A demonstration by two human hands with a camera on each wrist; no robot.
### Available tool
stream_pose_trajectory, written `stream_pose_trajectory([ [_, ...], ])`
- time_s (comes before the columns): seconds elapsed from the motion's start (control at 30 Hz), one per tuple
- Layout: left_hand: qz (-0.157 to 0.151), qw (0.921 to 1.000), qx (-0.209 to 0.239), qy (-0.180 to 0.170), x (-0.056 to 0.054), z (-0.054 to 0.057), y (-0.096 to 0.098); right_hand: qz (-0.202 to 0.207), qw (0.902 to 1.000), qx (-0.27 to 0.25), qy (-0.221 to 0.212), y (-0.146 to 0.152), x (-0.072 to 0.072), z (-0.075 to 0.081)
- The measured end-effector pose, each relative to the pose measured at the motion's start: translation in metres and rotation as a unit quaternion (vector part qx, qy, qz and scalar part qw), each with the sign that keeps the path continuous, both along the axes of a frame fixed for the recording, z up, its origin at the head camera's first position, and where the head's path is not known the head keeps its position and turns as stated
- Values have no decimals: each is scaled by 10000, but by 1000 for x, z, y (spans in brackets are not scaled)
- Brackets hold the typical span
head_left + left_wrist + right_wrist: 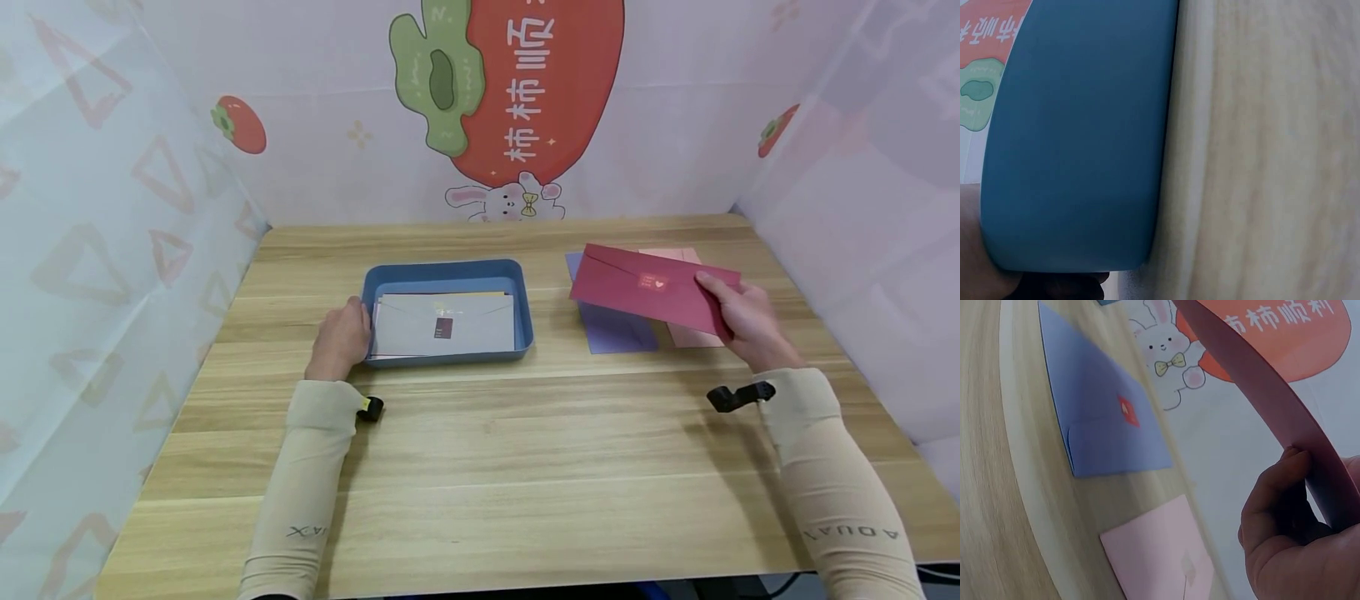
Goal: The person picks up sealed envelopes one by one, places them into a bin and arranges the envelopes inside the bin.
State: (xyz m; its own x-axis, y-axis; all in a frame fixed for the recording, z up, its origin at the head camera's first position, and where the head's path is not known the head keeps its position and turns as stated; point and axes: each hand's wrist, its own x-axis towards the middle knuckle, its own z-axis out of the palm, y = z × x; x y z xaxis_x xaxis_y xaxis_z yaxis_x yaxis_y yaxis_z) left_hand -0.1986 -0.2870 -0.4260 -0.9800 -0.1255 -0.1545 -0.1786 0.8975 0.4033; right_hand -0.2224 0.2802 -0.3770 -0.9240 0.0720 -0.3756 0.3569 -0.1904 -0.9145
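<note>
My right hand (752, 321) pinches one end of a dark red envelope (637, 283) with a small sticker on its flap, thumb on top. The envelope is raised over a purple envelope (611, 332) and a pale pink envelope (693, 337) on the table. In the right wrist view, curled fingers (1272, 494) press on the red envelope's underside. At the left end of a blue tray (450, 362), my left hand (341, 337) grips the wall. White envelopes (480, 325) lie stacked inside the tray, with a yellow edge showing behind them. The left fingertips are mostly hidden.
The wooden table (480, 467) is walled by printed cloth, a big persimmon picture (555, 83) at the back and plainer panels left and right. Dark cables (787, 583) hang beyond the table's front edge at the right.
</note>
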Motion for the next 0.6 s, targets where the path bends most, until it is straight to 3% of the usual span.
stream_pose_trajectory([
  [0.2, -53, 9999, -45, 101, 0, 0, 0, 172, 9997, 81, -174, -13, -2, 1],
  [0.6, -41, 10000, 2, 89, 2, 0, -1, 578, 9983, 49, -77, -41, -6, -5],
])
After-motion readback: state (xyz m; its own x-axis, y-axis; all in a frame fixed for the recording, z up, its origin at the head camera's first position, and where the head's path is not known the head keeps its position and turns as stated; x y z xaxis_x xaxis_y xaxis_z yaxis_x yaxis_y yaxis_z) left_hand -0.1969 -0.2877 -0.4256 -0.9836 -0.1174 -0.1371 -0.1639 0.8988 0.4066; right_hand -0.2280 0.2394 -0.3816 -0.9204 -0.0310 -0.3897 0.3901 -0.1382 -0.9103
